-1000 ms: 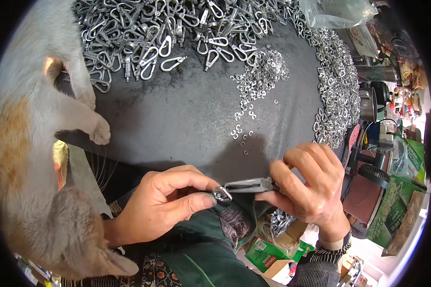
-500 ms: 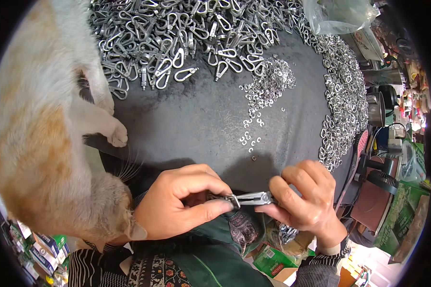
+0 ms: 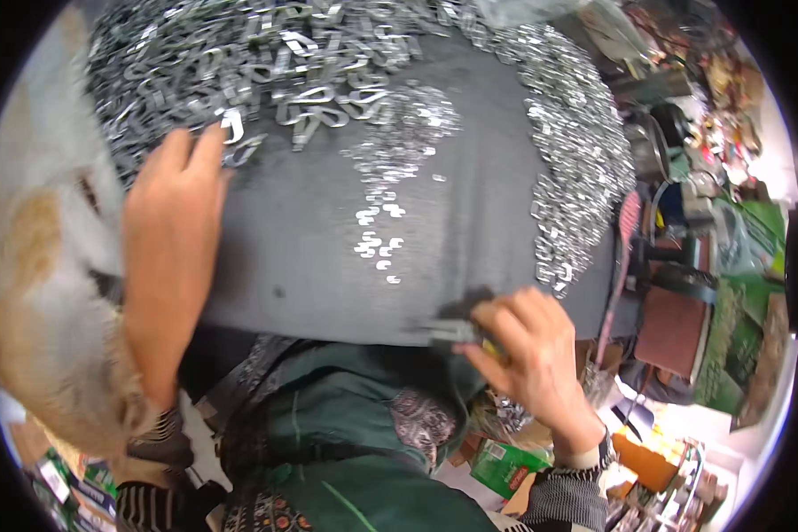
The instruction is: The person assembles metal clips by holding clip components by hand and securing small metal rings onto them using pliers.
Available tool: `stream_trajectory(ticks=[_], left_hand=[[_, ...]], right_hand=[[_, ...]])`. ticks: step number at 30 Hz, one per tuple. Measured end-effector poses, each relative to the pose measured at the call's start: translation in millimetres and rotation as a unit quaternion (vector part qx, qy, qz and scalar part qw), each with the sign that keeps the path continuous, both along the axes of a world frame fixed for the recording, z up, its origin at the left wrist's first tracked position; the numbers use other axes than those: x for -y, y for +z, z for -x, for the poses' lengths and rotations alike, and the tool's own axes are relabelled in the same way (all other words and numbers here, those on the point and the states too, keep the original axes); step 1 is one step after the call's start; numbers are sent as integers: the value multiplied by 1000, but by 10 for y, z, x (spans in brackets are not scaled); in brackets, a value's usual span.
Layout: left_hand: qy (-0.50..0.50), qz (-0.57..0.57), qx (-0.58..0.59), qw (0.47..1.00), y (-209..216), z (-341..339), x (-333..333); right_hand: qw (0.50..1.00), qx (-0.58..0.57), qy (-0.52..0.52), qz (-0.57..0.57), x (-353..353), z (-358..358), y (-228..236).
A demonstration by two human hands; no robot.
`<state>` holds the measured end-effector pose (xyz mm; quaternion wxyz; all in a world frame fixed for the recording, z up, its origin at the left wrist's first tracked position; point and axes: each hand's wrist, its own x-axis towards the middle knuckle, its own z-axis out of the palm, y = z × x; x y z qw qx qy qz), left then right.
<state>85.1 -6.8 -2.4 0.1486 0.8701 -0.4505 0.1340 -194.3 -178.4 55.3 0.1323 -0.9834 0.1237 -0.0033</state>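
Observation:
My left hand reaches across the far left of the dark work surface, fingers stretched out toward a heap of metal snap hooks. Its fingertips are beside a bright snap hook at the heap's near edge; blur hides whether they touch it. At the near right edge, my right hand is closed around pliers, their grey jaws pointing left and a bit of yellow showing at the handle. The jaws are blurred, and I make out nothing between them. Small C-shaped metal rings trail toward me from a little pile.
A cat is along the left side, close against my left forearm. A long bank of small silver links lines the right edge. Beyond it are a pink strip-like handle, a brown board and a green box.
My left hand has left the pliers' jaws and the metal piece it held there, moving far left to the snap hooks. My right hand with the pliers has shifted slightly left. The whole view has swung.

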Motion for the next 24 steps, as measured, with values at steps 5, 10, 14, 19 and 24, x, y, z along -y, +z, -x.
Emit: stream_trajectory(ticks=[5, 10, 14, 19, 24], left_hand=[[-16, -81, 59, 995, 29, 6, 101], [-44, 105, -6, 994, -2, -87, -61], [38, 281, -435, 855, 55, 82, -154], [15, 375, -746, 550, 118, 440, -68], [-56, 212, -866, 450, 105, 637, -203]], right_hand=[[970, 107, -207, 65, 811, 6, -281], [943, 125, -240, 196, 1434, -372, -431], [941, 57, -217, 254, 1570, -492, -466], [937, 83, -248, 231, 1445, -360, -343], [951, 47, -246, -179, 658, -284, -56]])
